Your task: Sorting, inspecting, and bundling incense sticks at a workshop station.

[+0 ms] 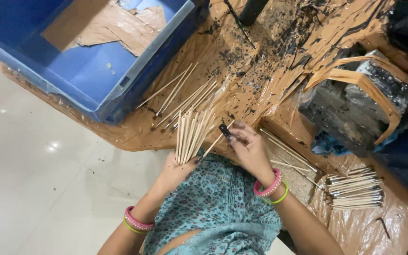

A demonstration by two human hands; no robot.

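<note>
**Partway through the sticks, by the look of it**

Head view: the left hand (173,170) is clenched around a fanned bundle of bare sticks (192,134). The right hand (249,146) pinches one stick (216,141), its tip dark with paste. A coated pile (355,191) lies finished at right; loose sticks (180,97) beside the blue crate (119,89) seem left to do.

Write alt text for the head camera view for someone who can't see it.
Seen from above, a person's left hand holds a fan of thin wooden sticks while the right hand pinches one stick's dark tip. More sticks lie on the black-spattered brown sheet, beside a blue crate.
</note>
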